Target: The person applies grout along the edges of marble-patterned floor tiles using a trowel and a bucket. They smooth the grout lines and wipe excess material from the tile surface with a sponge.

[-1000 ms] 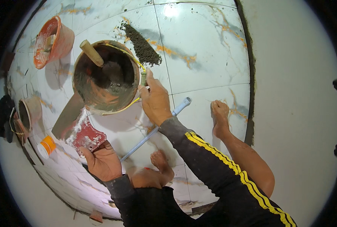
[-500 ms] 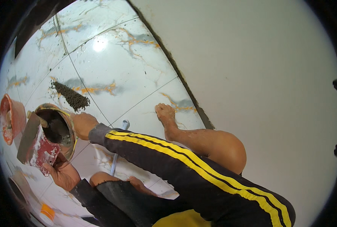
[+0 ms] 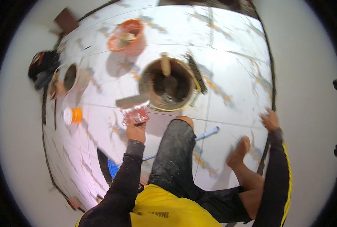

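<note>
My left hand (image 3: pixel 136 132) grips a red-handled flat trowel (image 3: pixel 132 108), its grey blade held just left of a large bucket of dark mortar (image 3: pixel 169 84). A wooden handle (image 3: pixel 165 64) sticks up out of the bucket. My right hand (image 3: pixel 270 120) is spread flat on the white marbled tile floor (image 3: pixel 229 49) at the far right, near the tile's dark edge, and holds nothing. My bent knee (image 3: pixel 183 123) and bare foot (image 3: pixel 239 151) lie between the hands.
An orange bucket (image 3: pixel 128 37) stands behind the mortar bucket. A small pail (image 3: pixel 74 77) and an orange-and-white container (image 3: pixel 72 115) sit at the left. A blue pipe (image 3: pixel 206 133) lies under my knee. A strip of dark mortar (image 3: pixel 195 73) lies beside the big bucket.
The view has swung back over the buckets. My right hand left the bucket rim and now rests on the floor at the right. The trowel stays in my left hand.
</note>
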Action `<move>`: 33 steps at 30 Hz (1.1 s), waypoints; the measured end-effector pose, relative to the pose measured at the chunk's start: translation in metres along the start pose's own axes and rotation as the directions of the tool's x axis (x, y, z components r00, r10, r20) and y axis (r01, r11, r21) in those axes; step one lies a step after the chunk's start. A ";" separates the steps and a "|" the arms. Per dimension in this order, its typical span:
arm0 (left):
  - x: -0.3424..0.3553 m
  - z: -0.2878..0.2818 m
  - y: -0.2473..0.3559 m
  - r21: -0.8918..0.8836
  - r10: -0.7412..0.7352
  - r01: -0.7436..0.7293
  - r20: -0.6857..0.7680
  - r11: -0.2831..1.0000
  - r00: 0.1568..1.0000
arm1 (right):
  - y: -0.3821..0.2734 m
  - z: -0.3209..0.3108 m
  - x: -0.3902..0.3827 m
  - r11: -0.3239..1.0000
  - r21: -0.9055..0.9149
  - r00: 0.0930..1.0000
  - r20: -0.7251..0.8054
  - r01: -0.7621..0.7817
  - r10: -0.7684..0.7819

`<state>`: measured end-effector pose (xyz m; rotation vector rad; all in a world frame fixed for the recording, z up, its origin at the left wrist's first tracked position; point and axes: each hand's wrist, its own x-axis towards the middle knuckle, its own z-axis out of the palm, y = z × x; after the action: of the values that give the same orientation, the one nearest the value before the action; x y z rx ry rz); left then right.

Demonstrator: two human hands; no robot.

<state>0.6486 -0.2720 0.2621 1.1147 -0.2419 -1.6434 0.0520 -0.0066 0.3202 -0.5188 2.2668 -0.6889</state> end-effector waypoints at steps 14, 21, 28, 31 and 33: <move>0.015 -0.049 0.036 0.194 -0.243 0.237 0.006 0.952 0.970 | -0.017 -0.099 -0.117 0.920 0.219 0.933 -0.080 -0.326 0.350; 0.085 0.028 0.036 0.548 -0.270 0.097 0.245 0.831 0.931 | -0.087 -0.068 -0.114 0.972 -0.217 0.995 -0.067 -0.091 0.078; 0.126 0.012 0.032 0.615 -0.246 0.090 0.174 0.784 0.953 | -0.085 -0.057 -0.142 0.973 -0.216 0.997 -0.004 -0.075 0.076; 0.129 -0.001 0.026 0.602 -0.257 0.135 0.120 0.787 0.959 | -0.078 -0.060 -0.148 0.965 -0.186 0.982 0.010 -0.183 0.188; 0.127 -0.008 0.020 0.555 -0.261 0.157 0.113 0.817 0.959 | -0.076 -0.062 -0.148 0.975 -0.144 0.985 0.015 -0.168 0.172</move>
<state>0.6704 -0.3837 0.2023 1.4491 -0.7709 -1.9428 0.1199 0.0340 0.4794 -0.3921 2.3131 -0.4346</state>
